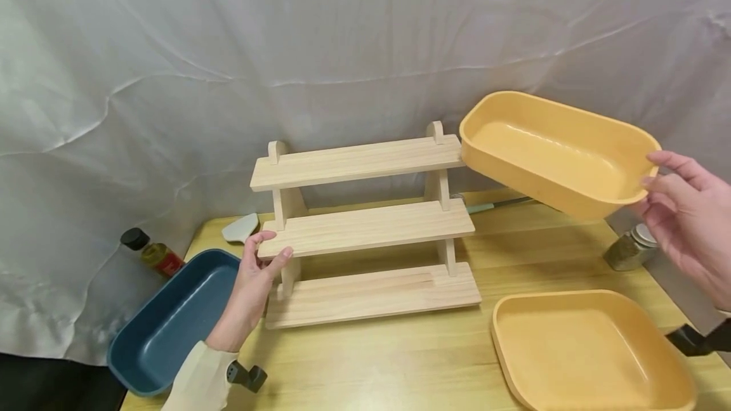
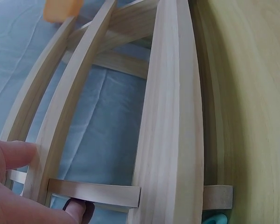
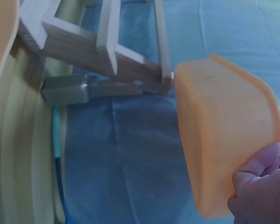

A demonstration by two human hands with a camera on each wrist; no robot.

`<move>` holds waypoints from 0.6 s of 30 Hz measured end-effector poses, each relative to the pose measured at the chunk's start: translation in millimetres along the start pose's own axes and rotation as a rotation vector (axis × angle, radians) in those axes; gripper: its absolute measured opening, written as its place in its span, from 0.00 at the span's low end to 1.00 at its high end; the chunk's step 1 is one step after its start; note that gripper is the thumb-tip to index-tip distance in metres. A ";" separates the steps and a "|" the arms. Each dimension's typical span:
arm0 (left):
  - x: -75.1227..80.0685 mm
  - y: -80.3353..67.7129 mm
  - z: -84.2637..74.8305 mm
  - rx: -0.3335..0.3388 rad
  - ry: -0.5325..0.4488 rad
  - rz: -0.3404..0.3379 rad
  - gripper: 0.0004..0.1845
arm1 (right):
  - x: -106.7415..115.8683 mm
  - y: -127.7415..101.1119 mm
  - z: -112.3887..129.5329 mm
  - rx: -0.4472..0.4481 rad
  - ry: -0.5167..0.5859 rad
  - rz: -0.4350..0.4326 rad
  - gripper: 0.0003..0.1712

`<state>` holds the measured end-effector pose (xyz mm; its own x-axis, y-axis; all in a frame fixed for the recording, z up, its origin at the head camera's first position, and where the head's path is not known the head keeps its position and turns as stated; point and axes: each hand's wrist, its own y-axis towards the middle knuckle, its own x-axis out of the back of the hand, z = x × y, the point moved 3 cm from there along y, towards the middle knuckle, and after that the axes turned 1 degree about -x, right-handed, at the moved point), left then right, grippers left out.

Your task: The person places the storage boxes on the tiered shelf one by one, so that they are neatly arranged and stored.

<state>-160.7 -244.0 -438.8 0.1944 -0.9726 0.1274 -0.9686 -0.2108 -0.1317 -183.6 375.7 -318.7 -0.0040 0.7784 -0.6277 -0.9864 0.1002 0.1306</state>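
Note:
A three-tier wooden display stand (image 1: 368,228) is upright on the table. My left hand (image 1: 247,293) grips the left end of its middle shelf, thumb and fingers spread around the board; the left wrist view shows the fingers at the stand's side frame (image 2: 94,192). On the right, my right hand (image 1: 691,217) pinches the short end of a yellow plastic bin (image 1: 551,151), thumb on one face of its wall and fingers on the other. Held up off the table, the bin is tilted, its inside bare. Its far end overlaps the top shelf's right end in the head view.
A second yellow bin (image 1: 588,351) lies at the front right, with a lidded glass jar (image 1: 629,247) behind it. At left are a dark blue bin (image 1: 174,322), a black-capped bottle (image 1: 153,254) and a pale spatula head (image 1: 241,228). A grey curtain (image 1: 365,30) hangs behind.

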 end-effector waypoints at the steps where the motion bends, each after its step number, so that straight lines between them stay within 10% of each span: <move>1: 0.0 0.0 -0.1 0.001 -0.001 -0.001 0.30 | -3.6 0.5 0.3 -0.015 -0.003 0.000 0.21; 18: -2.8 1.6 -0.8 0.006 0.010 0.022 0.32 | -92.8 30.6 -35.9 -0.126 -0.068 0.164 0.17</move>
<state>-162.9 -241.6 -438.5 0.1715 -0.9760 0.1339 -0.9716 -0.1900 -0.1408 -219.3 284.3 -283.9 -0.1588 0.8182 -0.5526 -0.9863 -0.1059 0.1267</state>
